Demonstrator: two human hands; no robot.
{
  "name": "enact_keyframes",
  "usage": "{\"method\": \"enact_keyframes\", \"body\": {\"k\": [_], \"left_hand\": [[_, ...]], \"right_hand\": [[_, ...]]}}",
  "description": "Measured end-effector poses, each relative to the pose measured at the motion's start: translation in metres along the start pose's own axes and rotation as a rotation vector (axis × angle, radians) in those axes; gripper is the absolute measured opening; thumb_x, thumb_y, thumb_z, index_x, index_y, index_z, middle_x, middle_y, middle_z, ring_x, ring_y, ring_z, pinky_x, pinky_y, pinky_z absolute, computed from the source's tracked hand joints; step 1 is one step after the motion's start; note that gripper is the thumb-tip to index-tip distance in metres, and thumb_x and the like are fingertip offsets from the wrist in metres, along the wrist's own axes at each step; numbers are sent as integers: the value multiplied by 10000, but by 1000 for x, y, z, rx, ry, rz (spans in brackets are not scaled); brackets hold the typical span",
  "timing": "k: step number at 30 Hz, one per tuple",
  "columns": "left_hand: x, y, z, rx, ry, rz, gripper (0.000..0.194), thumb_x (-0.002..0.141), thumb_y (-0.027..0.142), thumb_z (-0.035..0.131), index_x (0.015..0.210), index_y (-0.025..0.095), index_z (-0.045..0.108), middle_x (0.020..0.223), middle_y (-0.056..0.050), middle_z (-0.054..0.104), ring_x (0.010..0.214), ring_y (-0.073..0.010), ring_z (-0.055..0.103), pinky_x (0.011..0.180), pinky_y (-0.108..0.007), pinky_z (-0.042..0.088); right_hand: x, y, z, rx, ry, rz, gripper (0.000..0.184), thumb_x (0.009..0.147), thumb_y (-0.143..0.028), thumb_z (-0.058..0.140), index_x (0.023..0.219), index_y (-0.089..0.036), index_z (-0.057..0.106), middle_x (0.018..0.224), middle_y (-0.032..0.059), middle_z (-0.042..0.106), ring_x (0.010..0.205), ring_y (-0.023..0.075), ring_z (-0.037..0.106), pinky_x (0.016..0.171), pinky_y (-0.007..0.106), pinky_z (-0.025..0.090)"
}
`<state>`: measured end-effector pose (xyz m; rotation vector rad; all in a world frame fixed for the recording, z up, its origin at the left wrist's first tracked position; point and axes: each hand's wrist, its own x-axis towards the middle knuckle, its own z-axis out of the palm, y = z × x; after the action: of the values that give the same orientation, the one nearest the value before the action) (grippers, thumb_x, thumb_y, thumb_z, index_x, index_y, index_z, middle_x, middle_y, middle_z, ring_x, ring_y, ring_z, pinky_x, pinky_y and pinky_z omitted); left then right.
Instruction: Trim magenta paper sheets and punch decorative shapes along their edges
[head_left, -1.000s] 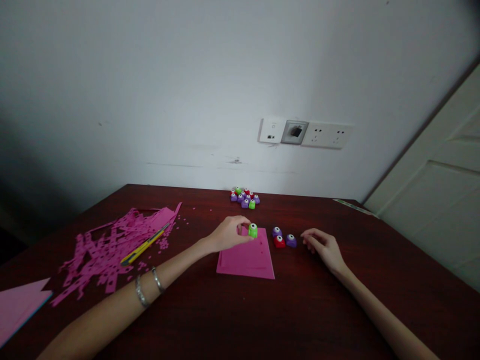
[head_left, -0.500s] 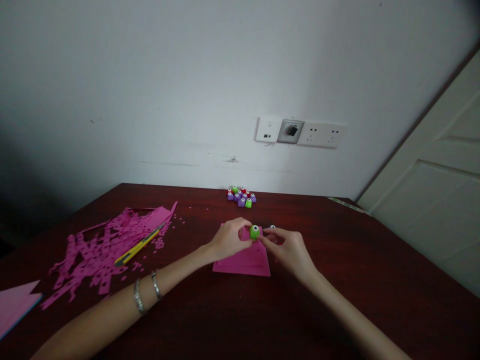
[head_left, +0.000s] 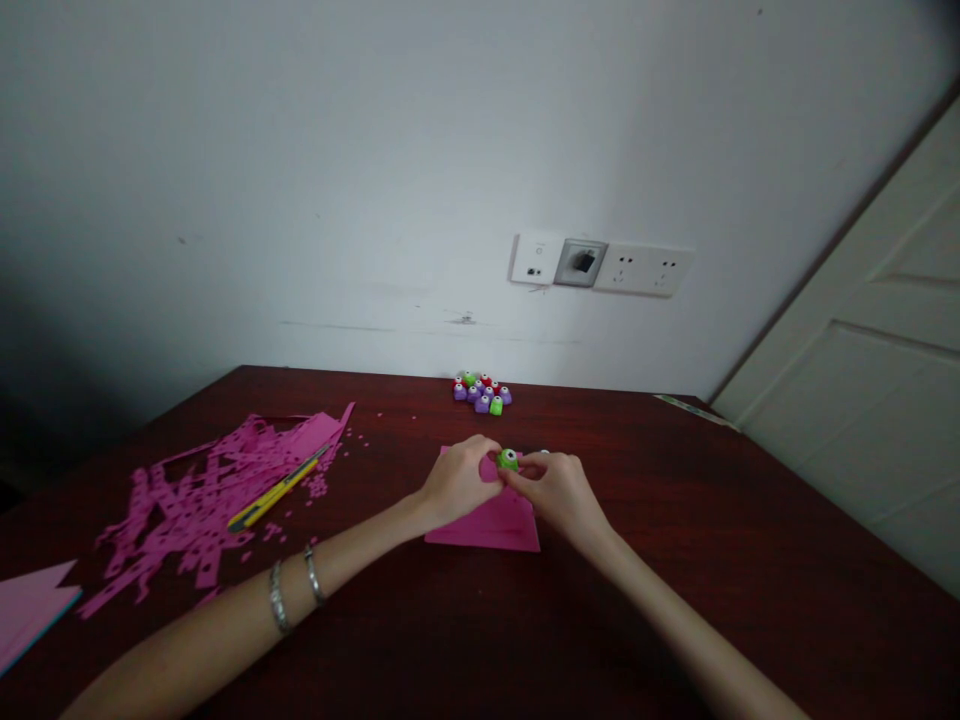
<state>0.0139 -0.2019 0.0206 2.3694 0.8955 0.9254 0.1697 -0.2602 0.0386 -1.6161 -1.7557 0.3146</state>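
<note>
A small green paper punch [head_left: 508, 459] sits at the far edge of a pink sheet [head_left: 487, 522] in the middle of the dark red table [head_left: 675, 580]. My left hand [head_left: 456, 482] pinches the punch from the left, fingers curled round it. From the right, my right hand [head_left: 559, 490] closes its fingertips on the same punch. Both hands meet over the sheet. The punches that stood to the right of the sheet are hidden behind my right hand.
A cluster of small purple, red and green punches [head_left: 480, 391] lies near the wall. Pink paper scraps [head_left: 202, 490] and a yellow utility knife [head_left: 276, 491] cover the table's left. Another pink sheet [head_left: 30, 610] sticks in at the left edge. A door [head_left: 870, 380] stands right.
My right hand has come in from the right side of the table and closed on the green punch that my left hand held. The punch has dipped slightly toward the sheet.
</note>
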Motion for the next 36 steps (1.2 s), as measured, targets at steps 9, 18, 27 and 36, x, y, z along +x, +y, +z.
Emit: {"method": "enact_keyframes", "body": {"k": [9, 18, 27, 36], "left_hand": [[3, 8, -13, 65, -49, 57, 329, 710, 315, 645, 1007, 200, 565, 972, -37, 592, 862, -181, 564, 742, -303, 440], [24, -34, -67, 129, -299, -75, 140, 675, 274, 613, 760, 170, 656, 711, -22, 618, 632, -146, 553, 564, -244, 377], [17, -63, -54, 254, -460, -42, 431, 596, 489, 696, 883, 173, 632, 845, -68, 583, 852, -232, 513, 705, -282, 380], [16, -65, -50, 250, -493, -92, 428, 567, 462, 725, 853, 172, 596, 830, -46, 497, 814, -220, 457, 658, -254, 348]], "right_hand": [[3, 10, -7, 116, -36, 83, 238, 726, -389, 602, 759, -176, 704, 619, 30, 666, 525, 154, 594, 433, 223, 423], [7, 26, -46, 289, -263, 155, 307, 708, -360, 628, 922, -141, 652, 727, 31, 620, 576, 116, 552, 441, 214, 518], [1, 37, -52, 281, -450, 114, 266, 726, -348, 607, 915, -161, 636, 752, 21, 595, 595, 111, 523, 423, 206, 511], [1, 44, -52, 235, -498, 120, 243, 745, -352, 592, 888, -161, 635, 768, 32, 596, 619, 129, 544, 413, 209, 517]]}}
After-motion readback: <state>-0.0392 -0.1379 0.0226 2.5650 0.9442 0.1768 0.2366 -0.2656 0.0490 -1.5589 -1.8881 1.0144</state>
